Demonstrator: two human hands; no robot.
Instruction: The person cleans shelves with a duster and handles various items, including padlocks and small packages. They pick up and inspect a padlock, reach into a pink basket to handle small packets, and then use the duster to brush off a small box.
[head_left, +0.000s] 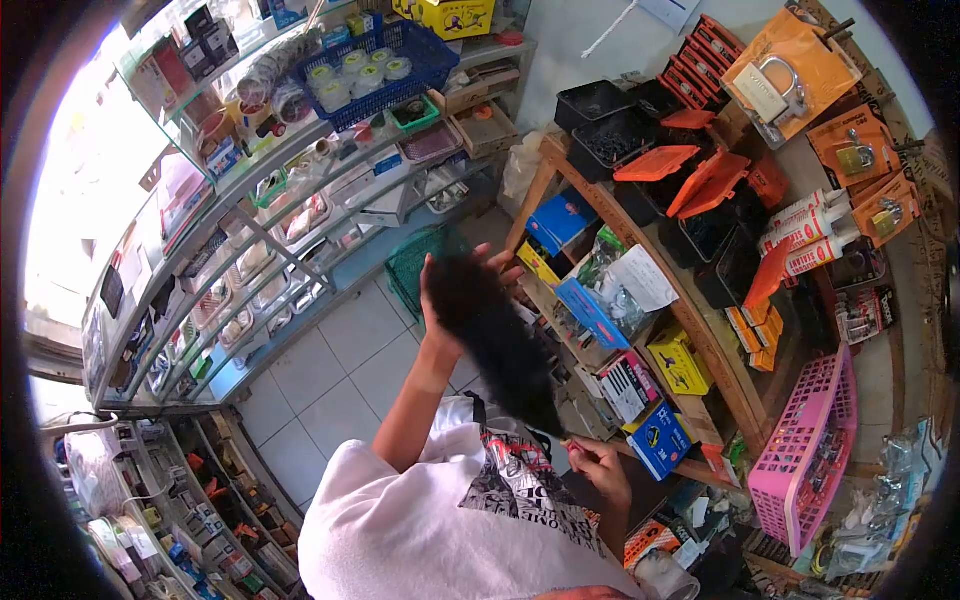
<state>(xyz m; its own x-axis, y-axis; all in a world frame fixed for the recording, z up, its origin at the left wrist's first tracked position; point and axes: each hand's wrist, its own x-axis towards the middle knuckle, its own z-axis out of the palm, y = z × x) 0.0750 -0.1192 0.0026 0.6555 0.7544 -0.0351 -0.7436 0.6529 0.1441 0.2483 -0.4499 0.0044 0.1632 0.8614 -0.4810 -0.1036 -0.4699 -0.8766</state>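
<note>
A black fluffy duster (490,330) crosses the middle of the head view, tilted from upper left to lower right. Its thin handle end is in the closed fingers of my right hand (600,472), low and close to my body. My left hand (440,322) is raised at the duster's far, bushy end. The fingers there are stretched out and apart, and the black fluff covers the palm. Whether the left palm presses on the fluff is hidden.
A glass display counter (240,215) with a blue basket (420,50) curves along the left. To the right stand wooden shelves (670,290) with boxes, black bins (610,140), hanging padlocks (775,90) and a pink basket (805,455). Tiled floor (345,345) shows between them.
</note>
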